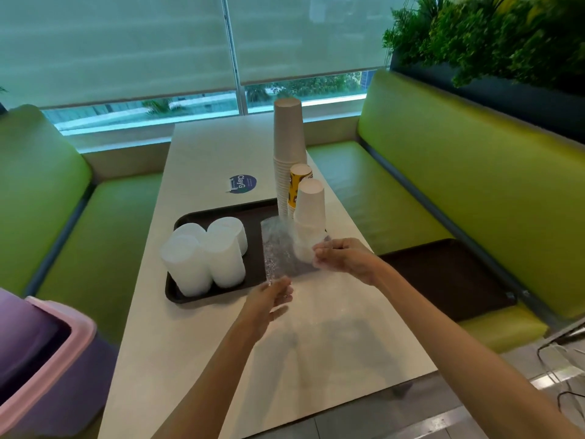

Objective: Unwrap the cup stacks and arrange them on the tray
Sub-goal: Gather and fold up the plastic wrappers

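head cam | faces forward and down — over table (196, 343) | near | wide-angle, one view

A round blue sticker (243, 183) lies on the white table (177, 359) between green bench seats (443, 185). A pink-rimmed purple bin (47, 359) stands left, with foliage (490, 36) far right.

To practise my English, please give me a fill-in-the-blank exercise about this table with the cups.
1. The middle cup stack, between the tallest stack and the short white stack, is ____.
2. The bin has a ____ rim.
3. The round sticker on the table is ____.
Missing words: yellow; pink; blue.
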A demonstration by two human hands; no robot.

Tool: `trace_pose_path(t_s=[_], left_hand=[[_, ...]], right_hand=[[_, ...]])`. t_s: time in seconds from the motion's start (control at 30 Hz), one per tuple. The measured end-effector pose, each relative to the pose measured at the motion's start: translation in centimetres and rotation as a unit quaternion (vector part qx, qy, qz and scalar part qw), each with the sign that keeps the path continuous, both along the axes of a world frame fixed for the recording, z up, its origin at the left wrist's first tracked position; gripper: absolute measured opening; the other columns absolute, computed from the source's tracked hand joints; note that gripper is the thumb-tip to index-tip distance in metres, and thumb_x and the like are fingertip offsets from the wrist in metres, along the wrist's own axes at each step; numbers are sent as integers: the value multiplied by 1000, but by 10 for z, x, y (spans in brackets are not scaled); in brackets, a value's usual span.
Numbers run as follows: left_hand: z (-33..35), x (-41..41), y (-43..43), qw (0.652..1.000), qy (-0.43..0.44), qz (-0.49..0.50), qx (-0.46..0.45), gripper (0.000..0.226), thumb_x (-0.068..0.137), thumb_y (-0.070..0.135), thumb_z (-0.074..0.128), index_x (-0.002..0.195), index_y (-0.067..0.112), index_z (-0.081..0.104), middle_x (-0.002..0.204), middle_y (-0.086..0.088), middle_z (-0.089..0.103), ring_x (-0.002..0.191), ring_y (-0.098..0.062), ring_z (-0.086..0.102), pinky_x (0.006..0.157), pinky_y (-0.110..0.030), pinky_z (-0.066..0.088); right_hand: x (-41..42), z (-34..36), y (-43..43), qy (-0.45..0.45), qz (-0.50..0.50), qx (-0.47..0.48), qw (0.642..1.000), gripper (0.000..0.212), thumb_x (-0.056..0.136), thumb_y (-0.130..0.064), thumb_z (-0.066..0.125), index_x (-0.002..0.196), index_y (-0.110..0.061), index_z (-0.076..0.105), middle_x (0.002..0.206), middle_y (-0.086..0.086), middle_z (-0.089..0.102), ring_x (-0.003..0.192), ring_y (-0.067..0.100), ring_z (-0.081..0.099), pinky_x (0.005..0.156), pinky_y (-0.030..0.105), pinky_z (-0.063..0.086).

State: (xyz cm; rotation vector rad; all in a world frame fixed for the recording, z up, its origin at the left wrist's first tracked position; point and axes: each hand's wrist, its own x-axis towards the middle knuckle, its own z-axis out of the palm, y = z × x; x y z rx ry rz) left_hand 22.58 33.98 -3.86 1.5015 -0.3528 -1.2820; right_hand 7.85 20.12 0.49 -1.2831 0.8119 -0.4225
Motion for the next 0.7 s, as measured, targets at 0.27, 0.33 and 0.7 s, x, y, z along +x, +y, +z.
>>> trace_pose_path(t_s=[0.27, 0.33, 0.7], left_hand=[[34, 33, 7, 993, -62, 74, -68, 5, 88, 15, 65, 85, 12, 67, 61, 6, 66, 63, -10, 58, 55, -19, 49], [42, 39, 9, 991, -70, 76, -86, 4, 88, 12, 64, 85, 10, 67, 64, 1, 66, 56, -8, 62, 48, -17, 49], [74, 70, 12, 973, -158, 81, -146, 10, 91, 17, 61, 82, 18, 65, 78, 3, 68, 76, -12, 60, 74, -28, 42]], right_hand=[[14, 12, 2, 7, 1, 22, 1000, 19, 81, -25, 70, 85, -6, 72, 74, 11, 63, 61, 15, 59, 58, 21, 52], [17, 16, 2, -1, -7, 22, 1000, 14, 90, -14, 62, 87, -3, 69, 67, 5, 71, 59, 12, 68, 59, 21, 56], [38, 45, -2, -22, -50, -94, 994, 15, 87, -18, 66, 79, -6, 69, 62, -2, 71, 57, 9, 66, 62, 19, 56]])
